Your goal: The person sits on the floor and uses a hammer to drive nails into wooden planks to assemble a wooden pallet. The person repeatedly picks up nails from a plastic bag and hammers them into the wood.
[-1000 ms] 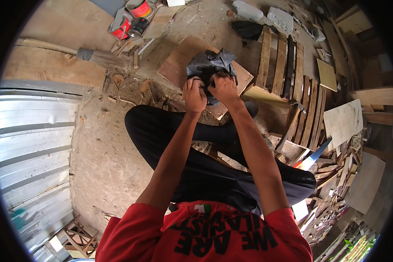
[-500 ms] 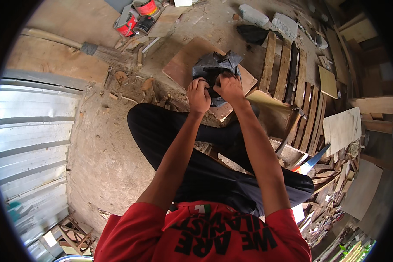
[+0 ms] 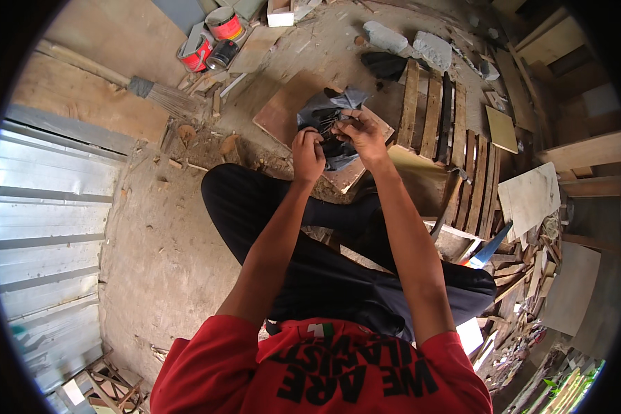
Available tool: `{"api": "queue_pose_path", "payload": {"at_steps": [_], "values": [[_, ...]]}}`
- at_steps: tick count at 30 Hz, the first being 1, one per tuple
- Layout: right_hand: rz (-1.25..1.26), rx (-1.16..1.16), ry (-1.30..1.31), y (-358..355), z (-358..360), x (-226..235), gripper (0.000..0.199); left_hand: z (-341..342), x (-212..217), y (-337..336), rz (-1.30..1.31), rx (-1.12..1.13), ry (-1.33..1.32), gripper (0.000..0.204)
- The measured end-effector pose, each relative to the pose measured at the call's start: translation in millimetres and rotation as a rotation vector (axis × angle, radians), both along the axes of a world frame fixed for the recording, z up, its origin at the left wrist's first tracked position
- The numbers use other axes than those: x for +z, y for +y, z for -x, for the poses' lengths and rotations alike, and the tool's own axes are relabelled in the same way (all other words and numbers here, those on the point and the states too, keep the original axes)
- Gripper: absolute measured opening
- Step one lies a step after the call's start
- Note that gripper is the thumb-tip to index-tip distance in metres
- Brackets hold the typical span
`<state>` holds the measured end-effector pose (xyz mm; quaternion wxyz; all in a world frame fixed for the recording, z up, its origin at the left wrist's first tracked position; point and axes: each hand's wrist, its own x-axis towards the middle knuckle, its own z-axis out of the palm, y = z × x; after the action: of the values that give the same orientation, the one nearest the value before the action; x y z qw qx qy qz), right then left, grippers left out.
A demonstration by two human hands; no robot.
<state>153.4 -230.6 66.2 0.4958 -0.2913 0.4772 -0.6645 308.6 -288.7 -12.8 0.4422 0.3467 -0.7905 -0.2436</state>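
Observation:
A crumpled black plastic bag (image 3: 314, 112) rests on a square wooden board (image 3: 277, 116) in front of my crossed legs. Its mouth is spread, and thin dark pieces resembling nails (image 3: 330, 125) show inside. My left hand (image 3: 308, 153) curls its fingers round the near left side of the bag. Over the right part of the opening, my right hand (image 3: 363, 136) has thumb and fingers pinched together. Whatever lies between those fingertips is too small to make out.
To the right stands a slatted wooden pallet (image 3: 431, 114), with a handsaw (image 3: 490, 248) nearer me beside wood scraps. Red paint cans (image 3: 224, 24) sit at the far left, near a broom (image 3: 152, 90). Metal sheeting (image 3: 52, 207) forms the left wall.
My right hand has lifted slightly and turned, its fingers now pinched above the opening. The bag's mouth is wider, showing the thin dark pieces. My left hand stays at the bag.

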Motion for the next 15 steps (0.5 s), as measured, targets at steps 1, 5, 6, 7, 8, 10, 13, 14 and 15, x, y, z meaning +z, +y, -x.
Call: {"api": "queue_pose_path", "payload": {"at_steps": [1,5,6,7,8,10,13,14,15], "values": [[0.012,0.010,0.047,3.3,-1.4,3.3,0.028,-2.2,1.6,0.2,0.056,0.030,0.035,0.023],[-0.081,0.009,0.264,16.4,4.6,24.7,0.019,-2.2,31.0,7.9,0.042,0.085,0.238,0.022],[-0.049,-0.027,0.320,16.6,3.5,30.3,0.016,0.4,37.7,-0.5,-0.024,0.071,0.341,0.020],[-0.048,-0.047,0.319,16.7,1.4,35.7,0.017,0.4,43.7,-5.0,-0.090,0.055,0.444,0.017],[-0.058,-0.086,0.330,20.6,11.1,35.3,0.019,11.3,63.9,-0.1,-0.203,-0.059,0.547,0.014],[-0.055,-0.102,0.352,22.6,18.7,49.4,0.021,13.1,89.7,-5.6,-0.374,-0.161,0.516,0.016],[-0.052,-0.088,0.419,26.5,24.0,79.7,0.024,13.0,131.3,-0.9,-0.655,-0.273,0.525,0.024],[-0.053,-0.091,0.453,29.5,20.5,92.5,0.025,8.6,146.5,3.5,-0.738,-0.291,0.525,0.024],[-0.055,-0.095,0.488,31.5,16.8,104.6,0.026,5.9,158.0,5.8,-0.821,-0.311,0.525,0.025]]}}
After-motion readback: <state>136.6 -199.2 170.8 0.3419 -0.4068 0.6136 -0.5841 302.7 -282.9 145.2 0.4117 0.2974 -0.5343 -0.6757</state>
